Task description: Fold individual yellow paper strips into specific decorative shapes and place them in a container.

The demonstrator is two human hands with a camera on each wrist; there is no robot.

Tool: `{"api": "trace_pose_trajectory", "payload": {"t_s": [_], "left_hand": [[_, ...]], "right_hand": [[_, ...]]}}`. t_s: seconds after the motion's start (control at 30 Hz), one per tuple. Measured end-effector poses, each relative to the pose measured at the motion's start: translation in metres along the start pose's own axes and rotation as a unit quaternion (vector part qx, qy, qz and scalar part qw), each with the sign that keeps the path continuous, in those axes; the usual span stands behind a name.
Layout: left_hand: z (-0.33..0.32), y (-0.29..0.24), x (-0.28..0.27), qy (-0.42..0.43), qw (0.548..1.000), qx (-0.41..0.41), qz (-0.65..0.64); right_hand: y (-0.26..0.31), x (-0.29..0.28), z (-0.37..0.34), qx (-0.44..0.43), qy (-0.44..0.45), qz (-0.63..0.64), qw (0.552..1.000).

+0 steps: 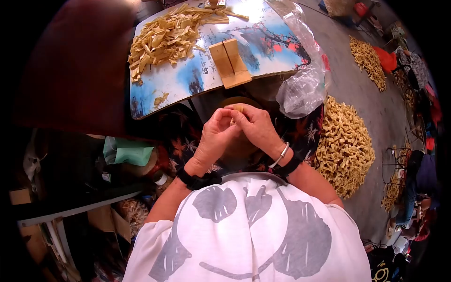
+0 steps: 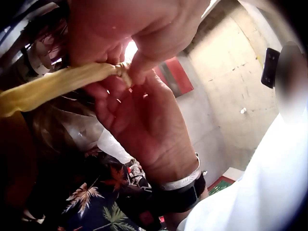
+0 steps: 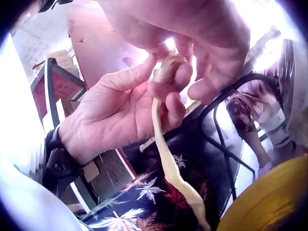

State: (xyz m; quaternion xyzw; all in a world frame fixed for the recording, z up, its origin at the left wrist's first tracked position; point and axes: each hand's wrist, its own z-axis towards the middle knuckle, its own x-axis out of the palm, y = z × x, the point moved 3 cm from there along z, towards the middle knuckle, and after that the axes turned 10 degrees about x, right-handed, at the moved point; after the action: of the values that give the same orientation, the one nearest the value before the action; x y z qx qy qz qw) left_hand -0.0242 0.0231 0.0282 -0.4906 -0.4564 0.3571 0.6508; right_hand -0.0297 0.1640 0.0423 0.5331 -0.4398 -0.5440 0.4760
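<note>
Above the lap, both hands meet at a long pale yellow strip (image 3: 168,168) whose upper end is bunched into a knot (image 3: 167,67). The left hand (image 1: 217,131) curls its fingers and thumb around the strip at the knot, palm up in the right wrist view. From the other side, the right hand (image 1: 257,128) pinches the knotted end between thumb and fingertips. The strip's loose tail hangs down past the left hand's fingers. In the head view the hands cover most of the strip, with only a bit showing.
A painted table (image 1: 188,84) ahead carries a pile of yellow strips (image 1: 164,37) and a slotted wooden block (image 1: 229,63) at its near edge. Clear plastic (image 1: 300,94) drapes off the table's right side. Knotted yellow pieces (image 1: 345,145) heap on the right. A yellow rim (image 3: 269,197) is low beside the lap.
</note>
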Motion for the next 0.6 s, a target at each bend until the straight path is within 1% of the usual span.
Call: {"api": "trace_pose_trajectory", "payload": {"t_s": [0.03,0.13,0.17,0.23,0.27,0.33,0.37,0.4,0.43,0.47,0.53,0.57,0.6], "left_hand": [[-0.001,0.002,0.001,0.006,1.000,-0.003,-0.030],[-0.006,-0.001,-0.005,-0.069,0.990,-0.077,-0.098],[-0.006,0.004,-0.011,-0.067,0.991,-0.077,-0.091],[-0.008,0.009,-0.014,-0.047,0.998,-0.050,0.007],[-0.008,0.009,-0.015,-0.035,0.997,-0.036,0.057],[-0.007,0.006,-0.014,-0.062,0.996,-0.019,0.056],[-0.006,0.005,-0.013,-0.074,0.996,-0.009,0.055],[-0.005,0.005,-0.013,-0.086,0.996,-0.009,0.022],[-0.005,0.007,-0.013,-0.097,0.995,-0.009,-0.010],[-0.004,0.008,-0.013,-0.108,0.993,-0.009,-0.043],[-0.010,0.010,-0.022,-0.087,0.988,-0.045,-0.120],[-0.014,0.010,-0.025,-0.075,0.983,-0.064,-0.157],[-0.016,0.009,-0.026,-0.067,0.984,-0.075,-0.148]], "right_hand": [[0.001,-0.001,0.001,0.042,-0.003,-0.021,0.999],[0.001,-0.001,0.000,0.011,-0.048,-0.085,0.995],[0.001,0.000,0.000,-0.010,-0.053,-0.122,0.991],[-0.001,0.000,-0.001,-0.053,-0.064,-0.197,0.977],[-0.003,-0.002,0.000,-0.023,-0.035,-0.157,0.987],[-0.004,-0.004,0.002,0.038,0.020,-0.078,0.996],[-0.004,-0.002,0.000,0.087,0.065,0.005,0.994],[-0.003,0.001,-0.002,0.135,0.109,0.088,0.981],[-0.003,0.004,-0.004,0.181,0.152,0.170,0.957],[-0.006,0.003,-0.004,0.182,0.152,0.173,0.956],[-0.013,0.001,-0.002,0.185,0.153,0.181,0.954],[-0.012,-0.007,0.001,0.169,0.151,0.148,0.963],[-0.012,-0.008,0.000,0.176,0.148,0.143,0.963]]}}
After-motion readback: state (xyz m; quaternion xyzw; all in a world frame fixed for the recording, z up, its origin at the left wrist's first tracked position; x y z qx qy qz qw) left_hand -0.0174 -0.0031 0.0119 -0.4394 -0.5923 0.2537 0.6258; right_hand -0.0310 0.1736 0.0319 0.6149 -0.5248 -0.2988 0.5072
